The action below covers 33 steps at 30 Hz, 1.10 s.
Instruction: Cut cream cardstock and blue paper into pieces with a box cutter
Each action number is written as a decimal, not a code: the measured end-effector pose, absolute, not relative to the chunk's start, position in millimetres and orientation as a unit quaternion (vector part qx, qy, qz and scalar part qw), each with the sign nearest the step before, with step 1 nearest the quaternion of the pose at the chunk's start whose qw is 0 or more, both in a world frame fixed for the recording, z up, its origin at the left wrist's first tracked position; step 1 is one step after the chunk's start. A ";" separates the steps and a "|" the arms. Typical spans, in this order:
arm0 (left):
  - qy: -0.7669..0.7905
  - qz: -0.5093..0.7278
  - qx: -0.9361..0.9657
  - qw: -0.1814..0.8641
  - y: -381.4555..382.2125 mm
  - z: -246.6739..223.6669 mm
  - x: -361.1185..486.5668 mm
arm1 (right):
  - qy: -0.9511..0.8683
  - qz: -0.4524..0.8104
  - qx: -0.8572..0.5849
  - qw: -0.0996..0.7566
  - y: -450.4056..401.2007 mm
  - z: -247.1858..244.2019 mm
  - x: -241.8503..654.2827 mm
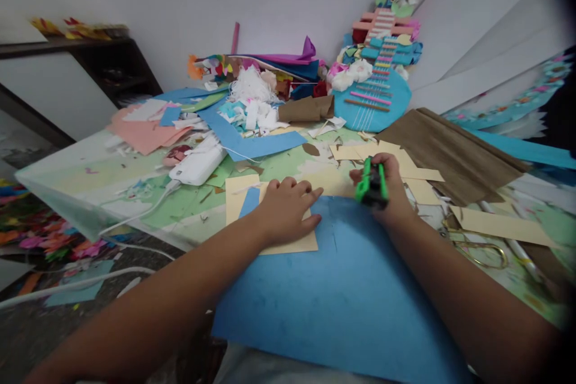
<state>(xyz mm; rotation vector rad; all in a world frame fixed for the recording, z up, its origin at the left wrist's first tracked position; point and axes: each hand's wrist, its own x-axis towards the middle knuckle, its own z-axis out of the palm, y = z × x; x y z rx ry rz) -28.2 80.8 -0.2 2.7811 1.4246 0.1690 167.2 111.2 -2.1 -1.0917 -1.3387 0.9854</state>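
My left hand (290,210) lies flat with its fingers spread. It rests on a cream paper piece (294,245), which overlaps the upper left of a large blue sheet (342,300). A narrow blue strip (250,201) shows beside the wrist, on the cream paper. My right hand (390,183) is closed round a small green and black tool (371,185) that looks like a stapler, held just above the sheet's far edge. Parts of the cream paper are hidden under my left hand and forearm.
A white power bank (198,162) with a cable sits to the left. Paper scraps and white shreds (252,87) pile up behind. Blue guitar-shaped paper craft (373,99) leans on the wall. Brown paper (445,144), cream strips (504,226) and gold-handled scissors (479,252) lie right.
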 end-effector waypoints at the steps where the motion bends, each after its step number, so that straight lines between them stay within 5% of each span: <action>1: 0.455 0.051 0.889 0.006 81.9 0.9 -28.0 | -0.552 0.413 -0.456 0.563 109.7 1.4 169.4; 7: 0.458 0.020 0.889 0.006 94.0 10.1 -16.7 | -0.559 0.394 -0.482 0.547 99.1 11.2 176.6; 17: 0.499 0.094 0.859 0.070 105.2 -3.6 -10.7 | -0.513 0.555 -0.506 0.416 74.6 21.1 183.6; 24: 0.499 0.113 0.855 0.090 105.5 -4.7 -11.7 | -0.474 0.654 -0.413 0.420 63.7 -0.2 189.6; 33: 0.499 0.108 0.855 0.092 105.6 -4.3 -10.8 | -0.450 0.604 -0.419 0.507 72.6 9.2 197.7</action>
